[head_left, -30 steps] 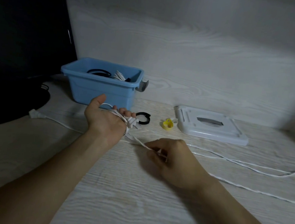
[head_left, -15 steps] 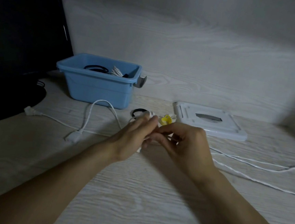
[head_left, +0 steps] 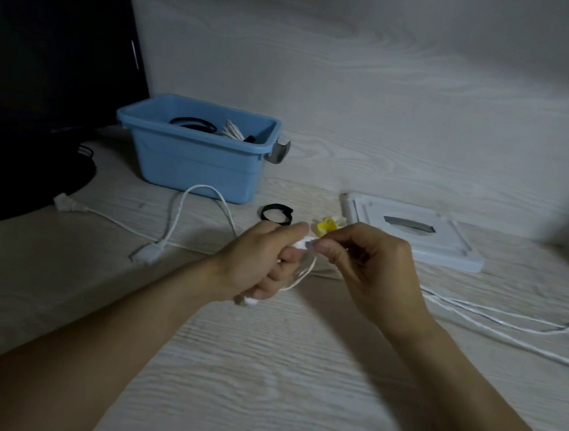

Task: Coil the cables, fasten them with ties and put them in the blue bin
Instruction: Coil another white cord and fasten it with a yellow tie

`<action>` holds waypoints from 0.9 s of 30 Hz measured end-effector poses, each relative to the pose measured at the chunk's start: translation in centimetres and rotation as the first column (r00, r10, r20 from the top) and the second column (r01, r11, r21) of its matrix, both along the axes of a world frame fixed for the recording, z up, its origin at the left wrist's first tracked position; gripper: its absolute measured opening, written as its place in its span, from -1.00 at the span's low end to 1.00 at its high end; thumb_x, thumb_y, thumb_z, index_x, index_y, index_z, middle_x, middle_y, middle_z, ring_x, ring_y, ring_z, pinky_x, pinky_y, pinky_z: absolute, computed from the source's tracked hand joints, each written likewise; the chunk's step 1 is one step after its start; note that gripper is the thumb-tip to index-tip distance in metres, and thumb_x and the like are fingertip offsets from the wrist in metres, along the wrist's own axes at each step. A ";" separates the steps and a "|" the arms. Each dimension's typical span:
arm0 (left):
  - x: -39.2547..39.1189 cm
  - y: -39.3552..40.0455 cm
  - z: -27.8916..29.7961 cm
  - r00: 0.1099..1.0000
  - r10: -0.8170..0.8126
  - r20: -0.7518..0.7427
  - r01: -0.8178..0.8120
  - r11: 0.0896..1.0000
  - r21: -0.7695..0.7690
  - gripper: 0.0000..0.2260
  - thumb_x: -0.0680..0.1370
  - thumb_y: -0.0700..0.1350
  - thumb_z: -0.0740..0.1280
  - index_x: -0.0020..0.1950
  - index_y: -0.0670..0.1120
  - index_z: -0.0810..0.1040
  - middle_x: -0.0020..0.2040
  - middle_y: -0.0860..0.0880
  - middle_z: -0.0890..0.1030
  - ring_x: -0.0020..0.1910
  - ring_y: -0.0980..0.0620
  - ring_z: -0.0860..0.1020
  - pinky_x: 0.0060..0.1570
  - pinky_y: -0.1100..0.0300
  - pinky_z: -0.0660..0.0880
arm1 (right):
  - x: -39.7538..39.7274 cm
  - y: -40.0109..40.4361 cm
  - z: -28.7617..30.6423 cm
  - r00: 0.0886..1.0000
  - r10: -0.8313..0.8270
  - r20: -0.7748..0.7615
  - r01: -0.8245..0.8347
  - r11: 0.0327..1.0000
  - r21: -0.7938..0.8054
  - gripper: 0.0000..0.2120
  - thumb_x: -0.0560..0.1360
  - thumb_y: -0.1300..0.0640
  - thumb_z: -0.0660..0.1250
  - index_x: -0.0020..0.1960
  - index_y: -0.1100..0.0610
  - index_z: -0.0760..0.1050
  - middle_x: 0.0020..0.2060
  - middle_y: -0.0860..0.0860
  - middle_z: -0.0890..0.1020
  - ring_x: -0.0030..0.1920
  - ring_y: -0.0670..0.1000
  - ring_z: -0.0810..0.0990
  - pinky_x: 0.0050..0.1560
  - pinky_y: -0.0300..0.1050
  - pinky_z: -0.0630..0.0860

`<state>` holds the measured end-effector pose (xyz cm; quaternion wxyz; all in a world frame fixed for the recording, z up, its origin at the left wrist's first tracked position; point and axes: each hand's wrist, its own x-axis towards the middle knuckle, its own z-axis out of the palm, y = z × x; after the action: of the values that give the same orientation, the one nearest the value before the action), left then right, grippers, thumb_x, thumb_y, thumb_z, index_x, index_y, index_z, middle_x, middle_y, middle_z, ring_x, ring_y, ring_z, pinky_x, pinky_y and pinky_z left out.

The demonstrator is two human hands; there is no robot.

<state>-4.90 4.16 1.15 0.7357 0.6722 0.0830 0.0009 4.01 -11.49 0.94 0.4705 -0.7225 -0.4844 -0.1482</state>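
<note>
Between the two hands, mid-desk: left hand (head_left: 265,261) curls its fingers round the start of the white cable (head_left: 300,274), thumb on top, a white end poking out below the fist. Right hand (head_left: 371,267) pinches the same cable just beside the left thumb, thumb and forefinger closed on it, other fingers loosely curled.

Step looks like early coiling; few or no loops made, most of the cable lies loose.

Doing it well, my read:
- keep the left grip fixed as the anchor, feed with the right
- lay even loops, same size, no twist
- let slack slide through the right pinch instead of yanking; the long run trails off right across the desk (head_left: 263,368)
- a second loop and plug lie to the left, watch for snagging

Materials: cable thin, round, limp, slightly glossy. Desk pale woodgrain, matte. Black tie (head_left: 276,213), a small ring, and yellow tie (head_left: 325,226) sit just beyond the hands, within reach. Blue bin (head_left: 194,169), hard smooth plastic, stands behind, already holding coils. White lid (head_left: 445,250) flat at right.
</note>
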 end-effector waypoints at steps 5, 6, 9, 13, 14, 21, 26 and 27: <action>-0.1 0.8 1.2 0.986 0.118 0.120 -0.037 0.848 -0.529 -0.56 0.61 0.06 0.10 -0.48 0.03 0.24 -0.59 0.07 0.12 -0.67 0.14 0.08 -0.68 0.33 0.06 | 0.5 -0.3 -0.1 0.998 -0.065 -0.024 0.064 0.997 -0.041 -0.81 0.59 0.06 0.32 -0.08 0.13 0.65 -0.45 -0.07 0.58 -0.46 -0.21 0.49 -0.36 -0.47 0.28; 0.1 1.0 1.3 0.975 0.182 0.131 -0.070 0.800 -0.596 -0.55 0.63 0.04 0.09 -0.48 0.03 0.25 -0.59 0.07 0.12 -0.67 0.13 0.09 -0.69 0.31 0.08 | 0.5 -0.3 -0.2 0.997 -0.071 -0.025 0.070 0.996 -0.059 -0.81 0.60 0.07 0.31 -0.07 0.13 0.64 -0.45 -0.07 0.57 -0.46 -0.20 0.49 -0.36 -0.46 0.28; 0.4 1.9 1.3 0.926 0.368 0.087 -0.185 0.642 -0.744 -0.54 0.66 0.02 0.07 -0.46 0.01 0.25 -0.59 0.07 0.13 -0.66 0.13 0.09 -0.67 0.27 0.10 | 0.8 -0.1 -0.9 0.996 -0.085 0.010 0.086 0.975 -0.203 -0.77 0.62 0.00 0.24 -0.01 0.08 0.63 -0.43 -0.10 0.59 -0.40 -0.18 0.54 -0.30 -0.32 0.41; 0.4 2.8 1.0 0.822 0.570 0.006 -0.319 0.468 -0.824 -0.60 0.61 0.06 0.11 -0.42 -0.02 0.26 -0.55 0.06 0.16 -0.61 0.11 0.11 -0.59 0.26 0.11 | 0.3 -0.1 -1.5 0.994 0.080 -0.080 -0.107 0.897 -0.430 -0.81 0.65 0.14 0.23 0.16 0.04 0.59 -0.34 -0.11 0.65 -0.35 -0.18 0.56 -0.22 -0.35 0.43; 0.3 2.9 1.1 0.792 0.610 -0.013 -0.337 0.419 -0.843 -0.63 0.58 0.07 0.13 -0.40 -0.03 0.26 -0.52 0.06 0.17 -0.59 0.10 0.12 -0.55 0.28 0.12 | 0.0 0.0 -1.6 0.990 0.111 -0.090 -0.140 0.876 -0.461 -0.80 0.65 0.16 0.22 0.17 0.03 0.59 -0.34 -0.12 0.64 -0.35 -0.20 0.55 -0.21 -0.40 0.40; 0.8 2.7 1.6 0.600 0.796 0.078 -0.392 0.378 -0.839 -0.76 0.56 -0.04 0.17 -0.28 -0.06 0.26 -0.38 -0.02 0.22 -0.45 0.00 0.27 -0.24 0.12 0.39 | -1.8 0.7 -1.5 0.965 0.215 -0.153 -0.263 0.833 -0.487 -0.76 0.61 -0.07 0.31 -0.01 0.10 0.60 -0.40 -0.12 0.52 -0.40 -0.07 0.41 -0.28 -0.22 0.36; 1.4 2.0 0.7 0.559 0.794 0.239 -0.443 0.530 -0.723 -0.85 0.39 -0.12 0.28 -0.29 -0.10 0.31 -0.39 -0.03 0.33 -0.45 0.02 0.37 -0.20 0.12 0.47 | -3.2 0.6 -0.6 0.914 0.349 -0.206 -0.405 0.787 -0.466 -0.71 0.56 -0.06 0.39 0.01 0.18 0.62 -0.40 -0.11 0.43 -0.42 -0.12 0.37 -0.32 -0.35 0.32; 1.6 2.1 0.3 0.565 0.773 0.288 -0.479 0.591 -0.649 -0.86 0.35 -0.12 0.28 -0.26 -0.11 0.32 -0.42 -0.02 0.36 -0.44 0.03 0.40 -0.20 0.12 0.47 | -3.2 0.6 -0.7 0.910 0.352 -0.219 -0.414 0.799 -0.437 -0.73 0.57 -0.01 0.38 0.04 0.21 0.63 -0.41 -0.14 0.43 -0.44 -0.14 0.35 -0.33 -0.40 0.29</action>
<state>-3.34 6.22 1.47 0.8198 0.3467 0.1106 0.4422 0.83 -10.89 0.24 0.3295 -0.7101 -0.6107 0.1192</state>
